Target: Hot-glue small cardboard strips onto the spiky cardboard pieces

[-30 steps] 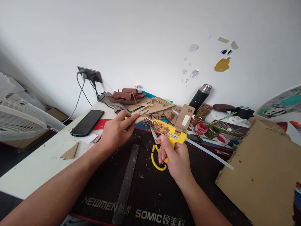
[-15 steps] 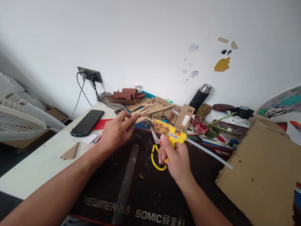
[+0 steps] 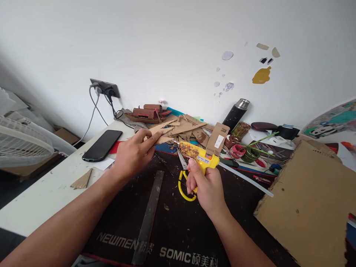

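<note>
My right hand is wrapped round the handle of a yellow hot glue gun. A long clear glue stick sticks out of the gun's back end. My left hand pinches a cut piece of cardboard, partly hidden behind the fingers. The gun's metal nozzle points left and lies close to the cardboard's right end; whether they touch I cannot tell. Below the gun, yellow-handled scissors lie on the black mat, partly covered by my right hand.
A metal ruler lies on the mat. Cardboard scraps and a model boat are at the back. A phone sits left, a large cardboard sheet right. Paint jars and a black flask stand behind.
My left hand has shifted slightly left with the cardboard, and the glue gun has moved a little left too. The view has turned slightly.
</note>
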`<state>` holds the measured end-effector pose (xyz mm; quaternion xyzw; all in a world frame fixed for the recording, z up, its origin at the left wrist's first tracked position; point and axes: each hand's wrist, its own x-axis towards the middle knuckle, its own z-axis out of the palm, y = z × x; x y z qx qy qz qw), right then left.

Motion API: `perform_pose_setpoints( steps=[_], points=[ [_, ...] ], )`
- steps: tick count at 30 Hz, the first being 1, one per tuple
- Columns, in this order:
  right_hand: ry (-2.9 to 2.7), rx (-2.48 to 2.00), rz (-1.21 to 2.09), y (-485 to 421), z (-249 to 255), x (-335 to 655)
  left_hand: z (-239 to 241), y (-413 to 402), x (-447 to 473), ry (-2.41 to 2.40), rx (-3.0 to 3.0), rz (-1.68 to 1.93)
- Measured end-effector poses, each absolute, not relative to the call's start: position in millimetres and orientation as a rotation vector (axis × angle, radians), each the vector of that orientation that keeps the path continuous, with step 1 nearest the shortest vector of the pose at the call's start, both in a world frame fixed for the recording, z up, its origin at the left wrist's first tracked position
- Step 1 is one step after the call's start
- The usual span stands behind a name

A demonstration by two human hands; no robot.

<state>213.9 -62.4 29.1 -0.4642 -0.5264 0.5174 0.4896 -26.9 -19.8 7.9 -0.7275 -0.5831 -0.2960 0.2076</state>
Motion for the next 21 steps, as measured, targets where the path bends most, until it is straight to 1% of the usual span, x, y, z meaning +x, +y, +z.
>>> perform_pose_setpoints(
  steps=[21],
  points=[
    [-1.268,-1.132,1.288,-61.9,29.3,214.3,7.3,-19.4,-25.9,-1.59,-2.021,-0.859]
  ],
)
